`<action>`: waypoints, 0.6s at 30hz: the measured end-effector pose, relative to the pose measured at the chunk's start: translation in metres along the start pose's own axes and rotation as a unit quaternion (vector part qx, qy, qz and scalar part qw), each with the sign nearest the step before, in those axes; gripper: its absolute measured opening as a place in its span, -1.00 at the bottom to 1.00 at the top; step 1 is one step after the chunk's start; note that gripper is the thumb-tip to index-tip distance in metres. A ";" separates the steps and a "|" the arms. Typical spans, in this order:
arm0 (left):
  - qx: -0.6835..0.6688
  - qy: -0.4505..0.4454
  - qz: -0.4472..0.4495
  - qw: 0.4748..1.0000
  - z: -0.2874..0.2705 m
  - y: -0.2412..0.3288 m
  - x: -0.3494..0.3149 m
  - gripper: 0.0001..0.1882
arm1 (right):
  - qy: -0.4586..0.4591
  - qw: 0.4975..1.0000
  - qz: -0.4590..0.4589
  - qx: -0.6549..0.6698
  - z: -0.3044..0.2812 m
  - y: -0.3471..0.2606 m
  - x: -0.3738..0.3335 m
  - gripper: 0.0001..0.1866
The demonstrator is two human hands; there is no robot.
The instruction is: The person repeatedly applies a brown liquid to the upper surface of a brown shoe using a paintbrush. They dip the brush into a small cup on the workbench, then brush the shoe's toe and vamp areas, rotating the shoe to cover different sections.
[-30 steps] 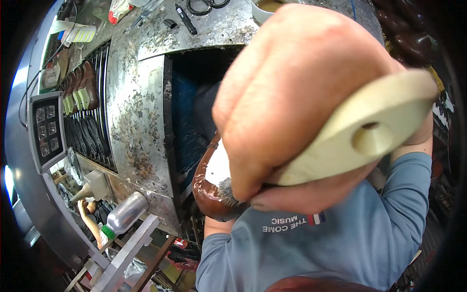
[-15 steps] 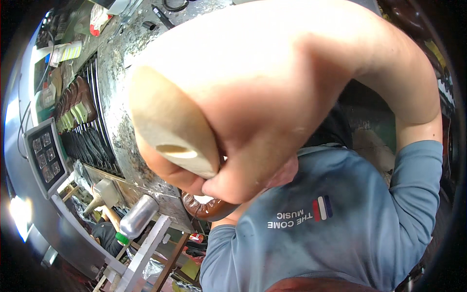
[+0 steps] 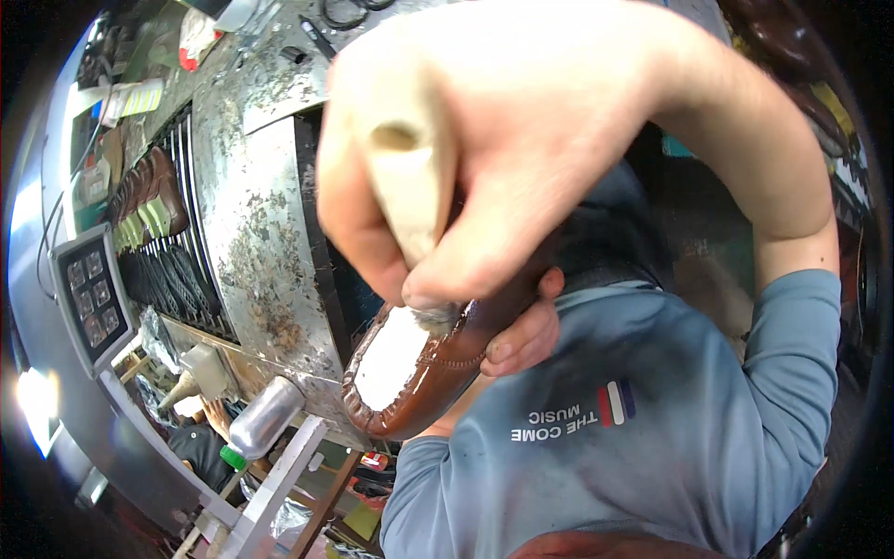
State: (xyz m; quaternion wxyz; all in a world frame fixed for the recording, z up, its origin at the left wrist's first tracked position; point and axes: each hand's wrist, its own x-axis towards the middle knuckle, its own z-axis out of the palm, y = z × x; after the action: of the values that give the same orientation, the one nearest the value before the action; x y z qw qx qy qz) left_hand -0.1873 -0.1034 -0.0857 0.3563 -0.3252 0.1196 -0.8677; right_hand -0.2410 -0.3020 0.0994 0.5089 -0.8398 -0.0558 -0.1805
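Note:
In my right hand (image 3: 484, 186), closed around it, is a brush with a pale wooden handle (image 3: 410, 177) that has a hole near its end. The bristles (image 3: 433, 321) touch the underside of a brown leather shoe upper (image 3: 456, 373), beside a bright white area (image 3: 386, 359) framed by the gathered leather edge. The leather looks shiny and wet next to the bristles. My left hand (image 3: 529, 335) grips the shoe upper from beneath; only its fingers show on the near right side, while the palm is hidden behind the shoe.
Left of the shoe stands a stained metal worktable (image 3: 265, 233). Brown shoes (image 3: 158, 191) sit on a rack beyond it. A clear bottle with a green cap (image 3: 265, 419) is by the table's corner. Another person's arm (image 3: 219, 419) shows at lower left. A black pen (image 3: 317, 37) lies at the back.
My right hand has moved down and away from the camera, bringing the brush's bristles onto the shoe. More of the shoe, its white area and my left fingers now show.

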 end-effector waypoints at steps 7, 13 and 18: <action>0.350 0.334 0.374 0.791 0.093 -0.012 -0.045 -0.41 | 0.108 0.989 0.064 0.081 -0.021 0.012 -0.034 -0.71; 0.600 0.497 0.382 0.497 0.201 0.001 -0.109 -0.17 | 0.163 0.980 0.010 0.109 -0.027 0.040 -0.065 -0.65; 0.723 0.617 0.214 0.225 0.298 0.039 -0.115 -0.17 | 0.249 0.949 0.099 0.164 -0.024 0.029 -0.073 -0.68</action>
State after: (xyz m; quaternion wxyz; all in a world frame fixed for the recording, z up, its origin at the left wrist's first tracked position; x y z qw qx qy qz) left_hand 0.0886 -0.0441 0.0693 0.4268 0.7456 -0.3115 -0.4061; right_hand -0.3070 -0.3299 0.0591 0.6527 -0.6742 0.1276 -0.3212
